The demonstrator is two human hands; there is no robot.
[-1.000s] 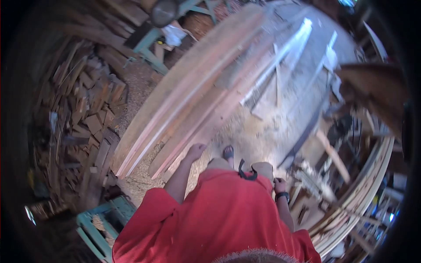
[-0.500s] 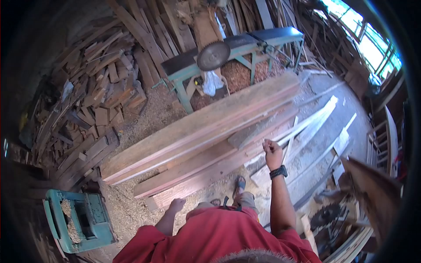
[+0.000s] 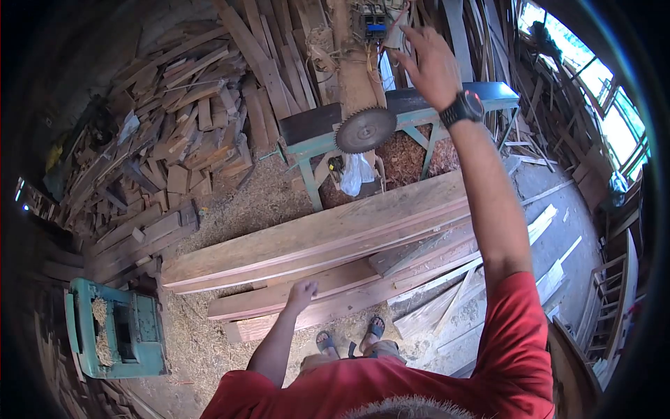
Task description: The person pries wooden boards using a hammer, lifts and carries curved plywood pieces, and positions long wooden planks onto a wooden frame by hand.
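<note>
My right hand, with a dark watch on the wrist, is raised high at the wooden post. Its thumb and fingers are apart and hold nothing. Just left of the fingertips is an electrical switch box on the post, with loose wires beside it; I cannot tell whether a finger touches a wire. My left hand hangs low over the stacked planks, its fingers curled and nothing visible in them. A toothed circular saw blade is on the post below the switch box.
A long thick plank lies across the floor ahead of my feet. Behind it stands a long green-framed machine. Heaped wood offcuts fill the left, above a green machine. A ladder-like wooden frame leans at right.
My right hand has risen from over the planks to beside the switch box, and its fingers have spread. My left hand has moved up and right, over the planks. The camera view has tilted up.
</note>
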